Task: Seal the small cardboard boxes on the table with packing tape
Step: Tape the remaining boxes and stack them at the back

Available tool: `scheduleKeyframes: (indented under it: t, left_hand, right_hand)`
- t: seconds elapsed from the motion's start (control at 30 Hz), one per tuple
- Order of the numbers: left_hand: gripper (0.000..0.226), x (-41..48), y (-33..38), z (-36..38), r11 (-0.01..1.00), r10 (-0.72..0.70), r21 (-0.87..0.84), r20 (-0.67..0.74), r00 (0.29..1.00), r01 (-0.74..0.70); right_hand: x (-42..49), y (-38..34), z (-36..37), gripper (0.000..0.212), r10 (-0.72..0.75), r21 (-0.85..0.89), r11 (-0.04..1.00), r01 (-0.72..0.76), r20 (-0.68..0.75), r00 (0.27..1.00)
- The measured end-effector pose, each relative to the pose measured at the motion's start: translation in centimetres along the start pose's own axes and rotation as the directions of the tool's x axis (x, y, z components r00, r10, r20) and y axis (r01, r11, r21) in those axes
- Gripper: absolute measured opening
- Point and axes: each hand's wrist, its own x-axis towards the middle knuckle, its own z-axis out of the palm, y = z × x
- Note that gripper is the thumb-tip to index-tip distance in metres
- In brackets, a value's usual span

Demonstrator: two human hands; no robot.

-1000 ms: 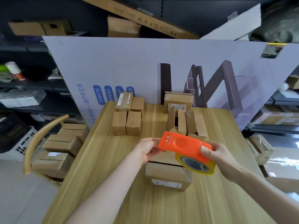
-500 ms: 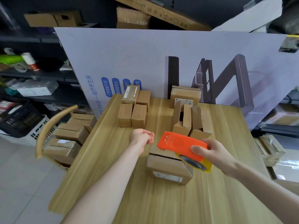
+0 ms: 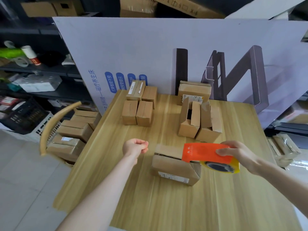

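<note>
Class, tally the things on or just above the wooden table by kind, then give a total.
Brown cardboard boxes: 8
Orange tape dispenser with yellow tape roll, in the right hand grip: 1
Total: 9

On the wooden tabletop point(image 3: 166, 205), the right hand point(image 3: 240, 155) grips an orange tape dispenser point(image 3: 205, 153) with a yellow roll, held over the 3 o'clock end of the nearest cardboard box point(image 3: 173, 169). At that box's 9 o'clock the left hand point(image 3: 135, 146) hovers, fingers curled in a fist around nothing. Four closed small boxes point(image 3: 138, 105) cluster at its 11 o'clock, and boxes with raised flaps point(image 3: 200, 124) stand at its 1 o'clock.
</note>
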Motion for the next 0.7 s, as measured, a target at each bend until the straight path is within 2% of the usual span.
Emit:
scheduleKeyframes:
  t: [0.3, 0.47, 0.57, 0.63, 0.7]
  left_hand:
    - [0.007, 1.2, -3.5, 2.0, 0.996, -0.072, -0.059, -0.049, 0.996, 0.069]
    - [0.006, 2.2, -4.8, 3.0, 0.999, -0.043, -0.016, -0.097, 0.994, 0.041]
    - [0.009, 2.6, -5.9, 3.8, 0.999, -0.048, 0.006, -0.093, 0.994, 0.048]
    - [0.011, 2.7, -6.7, 4.3, 0.995, -0.028, 0.089, -0.077, 0.997, 0.035]
    - [0.010, 2.5, -7.3, 4.5, 0.977, 0.020, 0.215, -0.060, 0.998, -0.007]
  right_hand:
    - [2.0, 0.8, 1.3, 0.039, 0.015, -0.184, 0.983, -0.023, -0.044, 0.999]
    - [3.5, 1.7, 2.5, 0.034, 0.012, -0.348, 0.937, -0.021, -0.027, 1.000]
    - [4.0, 2.1, 2.9, 0.023, 0.049, -0.404, 0.914, -0.043, 0.006, 0.999]
    - [4.4, 2.0, 3.0, 0.023, 0.066, -0.429, 0.901, -0.057, 0.006, 0.998]
    - [4.8, 1.4, 3.1, 0.031, 0.078, -0.491, 0.869, -0.062, 0.012, 0.997]
